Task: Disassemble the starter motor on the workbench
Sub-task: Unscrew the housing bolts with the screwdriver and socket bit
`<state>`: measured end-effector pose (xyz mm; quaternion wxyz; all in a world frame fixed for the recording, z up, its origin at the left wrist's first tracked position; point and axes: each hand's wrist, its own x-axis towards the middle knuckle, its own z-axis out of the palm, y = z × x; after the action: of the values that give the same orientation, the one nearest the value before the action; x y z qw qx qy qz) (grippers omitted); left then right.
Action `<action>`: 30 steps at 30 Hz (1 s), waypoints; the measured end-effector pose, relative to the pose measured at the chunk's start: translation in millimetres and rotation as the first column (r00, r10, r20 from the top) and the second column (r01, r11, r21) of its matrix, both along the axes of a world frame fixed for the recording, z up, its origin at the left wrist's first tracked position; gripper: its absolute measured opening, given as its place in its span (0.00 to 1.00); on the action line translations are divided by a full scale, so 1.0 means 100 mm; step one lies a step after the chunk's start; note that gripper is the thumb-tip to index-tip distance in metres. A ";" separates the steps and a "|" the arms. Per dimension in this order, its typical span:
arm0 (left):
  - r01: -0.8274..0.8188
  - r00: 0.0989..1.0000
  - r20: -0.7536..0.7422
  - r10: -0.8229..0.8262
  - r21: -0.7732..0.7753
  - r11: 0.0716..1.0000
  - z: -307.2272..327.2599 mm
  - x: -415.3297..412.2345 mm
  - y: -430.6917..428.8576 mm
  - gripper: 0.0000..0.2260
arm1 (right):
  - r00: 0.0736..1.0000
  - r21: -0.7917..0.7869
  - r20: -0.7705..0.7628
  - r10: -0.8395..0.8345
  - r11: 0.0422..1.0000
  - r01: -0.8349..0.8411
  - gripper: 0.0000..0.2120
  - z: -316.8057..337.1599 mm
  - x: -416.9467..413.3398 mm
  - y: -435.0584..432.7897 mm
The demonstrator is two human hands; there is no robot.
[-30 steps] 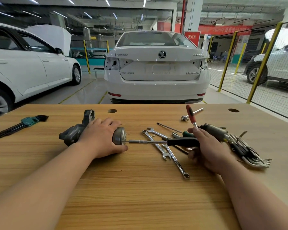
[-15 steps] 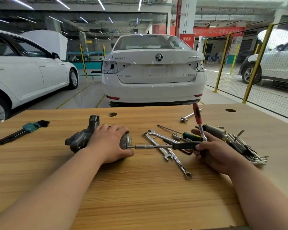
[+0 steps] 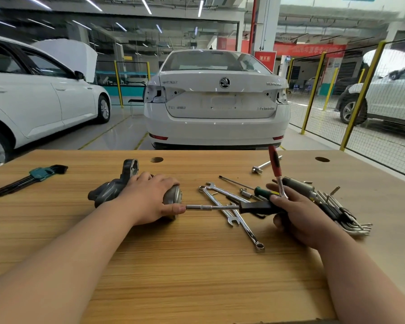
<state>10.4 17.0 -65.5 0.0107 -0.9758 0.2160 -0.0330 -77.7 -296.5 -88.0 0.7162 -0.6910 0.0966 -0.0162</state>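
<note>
Lying left of centre on the wood-grain tabletop (image 3: 197,277), the starter motor (image 3: 108,192), a dull grey casting with a rounded end cap, is pinned by the left hand (image 3: 147,202) curled over it. The right hand (image 3: 297,213) grips a black-handled steel driver (image 3: 255,206) reaching that cap; keeping the shaft square and pushed home should prevent slipping.

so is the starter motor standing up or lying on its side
On its side: the starter motor lies lengthwise on the workbench, with the left hand gripping it.
</note>
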 end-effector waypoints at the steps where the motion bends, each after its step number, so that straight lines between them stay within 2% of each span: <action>1: -0.001 1.000 0.002 0.001 -0.003 1.000 0.00 0.00 0.00 0.37 | 1.000 0.089 -0.004 0.022 0.996 -0.021 0.15 0.00 0.00 -0.03; 5: -0.020 1.000 0.004 0.020 -0.004 1.000 0.01 0.00 -0.03 0.37 | 0.999 0.382 -0.028 0.022 0.924 -0.010 0.18 -0.04 0.03 -0.05; 7: -0.022 1.000 0.008 0.022 -0.002 1.000 0.01 0.00 -0.04 0.36 | 0.999 0.388 -0.034 -0.031 0.921 0.042 0.16 -0.05 0.05 0.03; 10: -0.022 1.000 0.002 0.022 -0.009 1.000 0.02 0.00 -0.04 0.35 | 0.989 0.151 -0.048 -0.141 0.978 0.147 0.10 -0.03 0.05 0.17; 12: -0.023 1.000 -0.005 0.023 -0.007 1.000 0.03 0.00 -0.04 0.36 | 0.979 -0.030 -0.041 -0.199 0.980 0.197 0.14 -0.01 0.03 0.20; 15: -0.026 1.000 -0.009 0.026 -0.003 1.000 0.03 0.01 -0.05 0.36 | 0.970 -0.378 0.027 -0.242 0.896 0.234 0.20 0.01 -0.01 0.17; 17: -0.029 0.999 -0.012 0.029 0.002 1.000 0.03 0.01 -0.05 0.36 | 0.975 -0.471 0.034 -0.218 0.857 0.208 0.21 0.03 -0.02 0.14; 20: -0.023 1.000 -0.006 0.023 0.004 1.000 0.02 0.04 -0.04 0.36 | 0.988 -0.496 0.005 -0.155 0.857 0.137 0.21 0.02 -0.02 0.09; 23: -0.014 1.000 -0.004 0.014 0.005 1.000 0.01 0.05 -0.03 0.37 | 0.996 -0.471 0.010 -0.090 0.878 0.084 0.19 0.01 -0.01 0.05; 26: -0.015 1.000 -0.005 0.015 0.010 1.000 0.01 0.06 -0.03 0.37 | 0.997 -0.380 0.033 -0.065 0.922 0.073 0.15 0.00 0.00 0.04; 28: -0.022 1.000 -0.009 0.022 -0.007 1.000 0.02 0.06 -0.03 0.38 | 0.996 -0.258 0.062 -0.061 0.963 0.074 0.11 -0.02 0.02 0.03; 30: -0.032 0.999 -0.009 0.032 -0.022 0.999 0.02 0.05 -0.04 0.37 | 0.996 -0.037 0.077 -0.047 0.998 0.050 0.10 -0.04 0.03 0.02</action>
<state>14.9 13.2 -63.3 -0.0007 -0.9793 0.2000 -0.0308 -74.8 -294.4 -92.2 0.7053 -0.7010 0.0854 -0.0619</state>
